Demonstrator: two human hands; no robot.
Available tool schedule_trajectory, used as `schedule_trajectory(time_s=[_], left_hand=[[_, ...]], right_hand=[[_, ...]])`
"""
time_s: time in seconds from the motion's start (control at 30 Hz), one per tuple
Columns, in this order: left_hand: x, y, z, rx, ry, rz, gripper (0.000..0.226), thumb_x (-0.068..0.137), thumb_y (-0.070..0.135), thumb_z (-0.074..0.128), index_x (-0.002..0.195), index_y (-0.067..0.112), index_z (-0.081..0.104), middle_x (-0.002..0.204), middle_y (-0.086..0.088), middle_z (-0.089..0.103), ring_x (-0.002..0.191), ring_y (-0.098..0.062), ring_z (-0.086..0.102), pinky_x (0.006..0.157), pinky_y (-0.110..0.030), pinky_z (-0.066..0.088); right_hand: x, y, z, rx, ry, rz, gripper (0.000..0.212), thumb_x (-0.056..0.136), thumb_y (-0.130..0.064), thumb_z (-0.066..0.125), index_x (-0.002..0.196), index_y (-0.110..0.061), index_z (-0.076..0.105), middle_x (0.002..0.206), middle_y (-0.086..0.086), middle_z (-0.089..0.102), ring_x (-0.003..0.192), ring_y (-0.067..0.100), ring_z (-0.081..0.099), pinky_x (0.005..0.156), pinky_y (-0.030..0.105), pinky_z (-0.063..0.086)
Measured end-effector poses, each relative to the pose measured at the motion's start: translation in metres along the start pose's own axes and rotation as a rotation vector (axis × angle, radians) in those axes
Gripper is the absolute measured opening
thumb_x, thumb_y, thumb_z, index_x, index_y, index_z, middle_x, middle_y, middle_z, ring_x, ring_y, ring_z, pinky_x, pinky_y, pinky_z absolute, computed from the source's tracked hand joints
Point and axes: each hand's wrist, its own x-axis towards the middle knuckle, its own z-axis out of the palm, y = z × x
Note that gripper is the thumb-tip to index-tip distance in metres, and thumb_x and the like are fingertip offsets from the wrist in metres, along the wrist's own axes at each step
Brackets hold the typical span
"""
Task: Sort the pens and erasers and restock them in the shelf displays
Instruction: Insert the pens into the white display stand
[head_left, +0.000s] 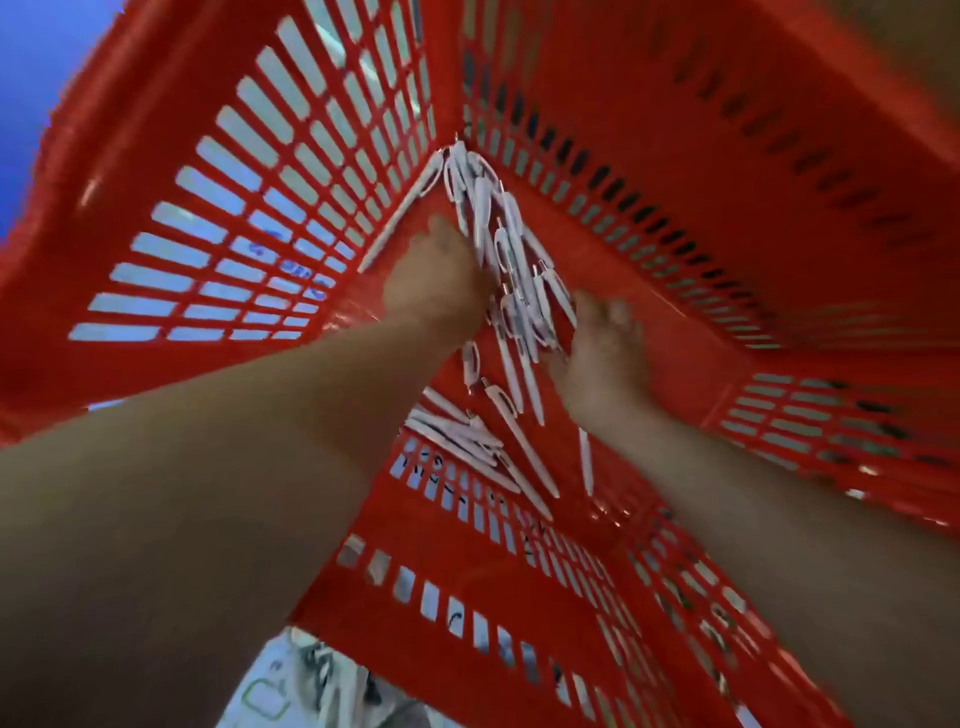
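Blue backdrop (36, 62) at upper left.

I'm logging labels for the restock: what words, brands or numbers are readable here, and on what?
No text can be read.
Blue marks behind the red basket's left wall: too blurred.
Black marks behind its lower slots: too blurred.
White pens: no legible print.
Green outline on the white sheet below: no readable words.

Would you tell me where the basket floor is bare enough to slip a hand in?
Bare red floor lies between the right hand and the slotted wall. Crowded: pens piled between it and the left hand, more by the near wall.
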Motion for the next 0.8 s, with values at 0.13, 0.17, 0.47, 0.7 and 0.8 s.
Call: schedule_trajectory(time_s=[0.13, 0.17, 0.47, 0.7, 0.8], left_hand=[[0.003, 0.004, 0.001, 0.022, 0.026, -0.012, 0.042, 0.084, 0.03, 0.062, 0.113, 0.003, 0.051, 0.117, -0.02, 0.059, 0.109, -0.038, 0.056, 0.086, -0.039, 0.044], [0.005, 0.002, -0.001, 0.015, 0.016, -0.02, 0.036, 0.083, 0.027, 0.062, 0.111, 0.003, 0.055, 0.115, -0.019, 0.061, 0.108, -0.037, 0.057, 0.085, -0.037, 0.045], [-0.042, 0.008, -0.07, -0.696, -0.177, -0.209, 0.002, 0.086, 0.006, 0.063, 0.084, 0.005, 0.062, 0.079, -0.014, 0.067, 0.052, -0.014, 0.064, 0.051, -0.024, 0.052], [-0.156, 0.046, -0.177, -1.357, -0.237, -0.262, 0.013, 0.091, -0.004, 0.052, 0.085, 0.007, 0.055, 0.07, -0.009, 0.063, 0.052, -0.012, 0.063, 0.052, -0.024, 0.054], [-0.198, 0.061, -0.237, -1.398, -0.172, -0.232, 0.011, 0.088, -0.002, 0.058, 0.098, 0.003, 0.06, 0.073, -0.008, 0.059, 0.056, -0.01, 0.061, 0.054, -0.025, 0.054]], right_hand=[[-0.006, 0.007, 0.009, -0.04, -0.017, 0.0, 0.032, 0.088, -0.009, 0.052, 0.118, -0.005, 0.044, 0.113, 0.024, 0.059, 0.104, 0.043, 0.057, 0.082, 0.044, 0.044], [-0.009, 0.01, 0.011, -0.029, -0.037, 0.014, 0.026, 0.09, -0.009, 0.049, 0.115, -0.004, 0.045, 0.111, 0.025, 0.06, 0.101, 0.043, 0.058, 0.08, 0.044, 0.044], [-0.044, 0.004, -0.049, 0.732, -0.223, 0.359, 0.013, 0.093, -0.023, 0.053, 0.085, -0.014, 0.058, 0.064, 0.001, 0.053, 0.063, 0.021, 0.053, 0.073, 0.04, 0.05], [-0.141, -0.088, -0.185, 1.33, -0.647, 0.299, 0.015, 0.099, -0.021, 0.043, 0.097, -0.011, 0.054, 0.064, 0.005, 0.063, 0.052, 0.015, 0.059, 0.05, 0.029, 0.052], [-0.182, -0.113, -0.247, 1.251, -0.581, 0.257, 0.01, 0.099, -0.021, 0.046, 0.095, -0.014, 0.051, 0.053, -0.003, 0.041, 0.038, 0.005, 0.031, 0.035, 0.015, 0.026]])
